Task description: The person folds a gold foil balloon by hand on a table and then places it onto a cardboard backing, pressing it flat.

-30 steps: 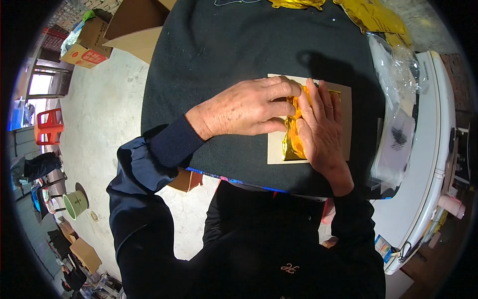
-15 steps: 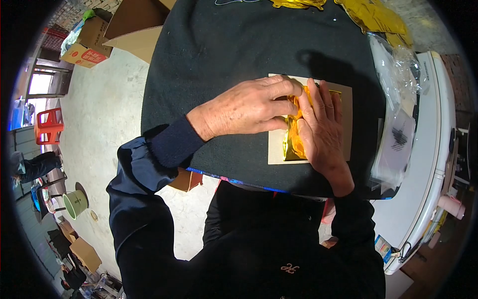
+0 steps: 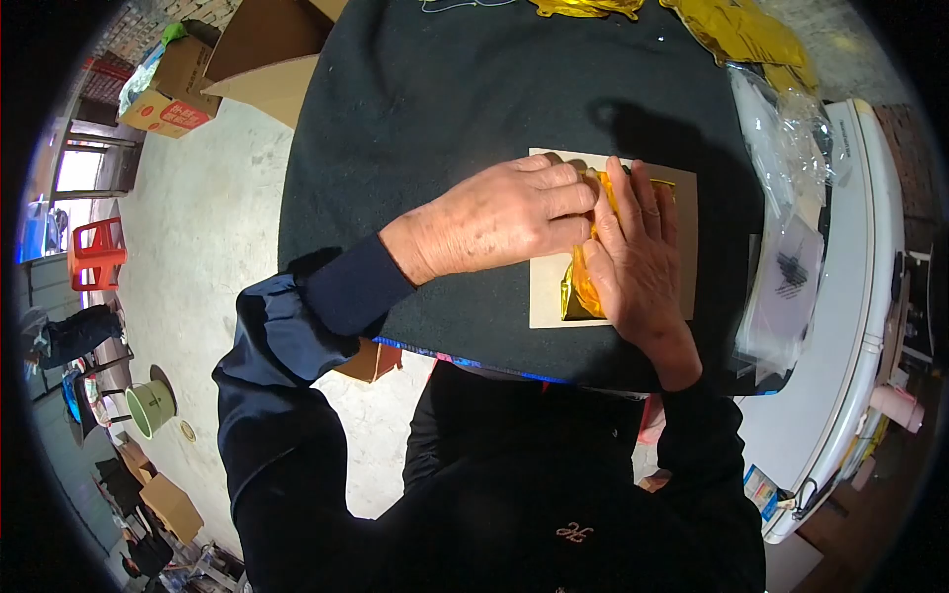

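Note:
A piece of shiny gold foil (image 3: 585,287) lies on a square beige card (image 3: 546,296) on the black cloth of the table. My left hand (image 3: 514,212) comes in from the left with its fingers curled together on the foil's upper left part; its fingertips are partly hidden. My right hand (image 3: 641,237) lies flat over the foil's right side, fingers stretched out and pointing to the card's far edge. The two hands touch or nearly touch in the middle of the foil.
More gold foil pieces (image 3: 741,38) lie at the table's far right edge. Clear plastic bags (image 3: 786,267) rest along the right side, beside a white surface (image 3: 840,296). An open cardboard box (image 3: 267,84) stands beyond the table's left edge, and a red stool (image 3: 97,254) farther left.
My left hand has turned slightly, its knuckles and fingers lower over the foil. My right hand has hardly moved and stays flat. The card appears shifted very slightly left in view.

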`<action>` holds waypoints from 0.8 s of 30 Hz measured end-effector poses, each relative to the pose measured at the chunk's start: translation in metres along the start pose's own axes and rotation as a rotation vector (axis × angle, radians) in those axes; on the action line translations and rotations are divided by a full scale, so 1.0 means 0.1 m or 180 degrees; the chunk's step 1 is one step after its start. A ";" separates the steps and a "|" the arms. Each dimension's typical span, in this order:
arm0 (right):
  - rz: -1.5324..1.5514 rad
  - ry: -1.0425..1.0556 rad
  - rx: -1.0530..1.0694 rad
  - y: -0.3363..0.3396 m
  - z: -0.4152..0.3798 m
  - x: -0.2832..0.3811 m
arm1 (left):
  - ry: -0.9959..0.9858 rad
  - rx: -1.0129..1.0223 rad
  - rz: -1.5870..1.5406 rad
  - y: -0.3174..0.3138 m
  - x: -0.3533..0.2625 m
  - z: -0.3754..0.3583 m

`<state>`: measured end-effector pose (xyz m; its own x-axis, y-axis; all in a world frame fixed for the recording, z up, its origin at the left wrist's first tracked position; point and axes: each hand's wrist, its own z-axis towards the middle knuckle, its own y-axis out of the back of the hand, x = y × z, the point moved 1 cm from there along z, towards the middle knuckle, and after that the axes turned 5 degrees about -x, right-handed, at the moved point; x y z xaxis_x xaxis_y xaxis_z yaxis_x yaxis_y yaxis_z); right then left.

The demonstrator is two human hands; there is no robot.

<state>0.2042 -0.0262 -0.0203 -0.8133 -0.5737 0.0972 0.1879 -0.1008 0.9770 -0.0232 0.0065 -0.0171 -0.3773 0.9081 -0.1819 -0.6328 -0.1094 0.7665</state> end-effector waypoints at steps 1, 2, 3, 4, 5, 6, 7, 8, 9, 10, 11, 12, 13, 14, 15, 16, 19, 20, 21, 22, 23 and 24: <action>0.0027 -0.0004 -0.0003 0.00 0.00 0.00 | -0.0054 0.0059 0.0109 0.01 -0.01 0.01; 0.0055 -0.0009 -0.0005 0.00 0.00 0.00 | -0.0108 0.0119 0.0217 0.02 -0.01 0.01; 0.0084 -0.0019 -0.0008 0.01 0.00 0.01 | -0.0164 0.0142 0.0285 0.02 -0.01 0.01; 0.0114 -0.0030 -0.0011 0.02 0.01 0.02 | -0.0220 0.0165 0.0352 0.01 -0.01 0.00; 0.0143 -0.0042 -0.0013 0.03 0.01 0.02 | -0.0277 0.0188 0.0419 0.01 -0.01 -0.01; 0.0162 -0.0024 -0.0032 0.04 0.01 0.02 | -0.0270 0.0201 0.0420 0.01 -0.01 -0.01; 0.0182 -0.0005 -0.0051 0.04 0.01 0.03 | -0.0262 0.0214 0.0421 0.00 -0.01 -0.02; 0.0201 0.0013 -0.0070 0.04 0.01 0.02 | -0.0254 0.0227 0.0422 0.00 -0.01 -0.02; 0.0216 0.0012 -0.0065 0.05 0.02 0.03 | -0.0210 0.0141 0.0290 0.00 -0.01 -0.01; 0.0230 0.0011 -0.0061 0.06 0.02 0.03 | -0.0167 0.0053 0.0160 0.00 0.00 0.00; 0.0244 0.0011 -0.0058 0.07 0.02 0.03 | -0.0124 -0.0034 0.0030 0.01 0.00 0.01; 0.0262 0.0016 -0.0079 0.07 0.02 0.02 | -0.0122 -0.0068 -0.0025 0.01 0.01 0.01; 0.0282 0.0022 -0.0102 0.06 0.01 0.02 | -0.0120 -0.0102 -0.0077 0.01 0.01 0.01; 0.0304 0.0029 -0.0123 0.05 0.00 0.02 | -0.0115 -0.0134 -0.0129 0.01 0.01 0.01; 0.0328 0.0037 -0.0135 0.04 0.00 0.01 | -0.0103 -0.0098 -0.0143 0.02 0.01 0.01; 0.0352 0.0046 -0.0148 0.04 0.00 0.01 | -0.0092 -0.0062 -0.0157 0.04 0.01 0.01; 0.0390 0.0055 -0.0170 0.05 0.00 0.02 | -0.0099 -0.0097 -0.0228 0.04 0.02 0.01; 0.0397 0.0056 -0.0174 0.06 0.00 0.02 | -0.0108 -0.0133 -0.0258 0.03 0.02 0.02; 0.0411 0.0061 -0.0184 0.05 0.00 0.02 | -0.0001 0.0017 -0.0333 0.05 0.02 0.01; 0.0425 0.0066 -0.0195 0.03 -0.01 0.01 | 0.0106 0.0169 -0.0408 0.08 0.01 -0.01; 0.0440 0.0069 -0.0208 0.02 -0.01 0.01 | 0.0210 0.0322 -0.0482 0.10 0.01 -0.02; 0.0457 0.0072 -0.0215 0.02 -0.01 0.01 | 0.0217 0.0285 -0.0480 0.10 0.01 -0.04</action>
<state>0.2041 -0.0278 -0.0188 -0.7629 -0.6043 0.2299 0.3386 -0.0705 0.9383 -0.0324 0.0049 -0.0116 -0.3296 0.8816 -0.3378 -0.6241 0.0650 0.7786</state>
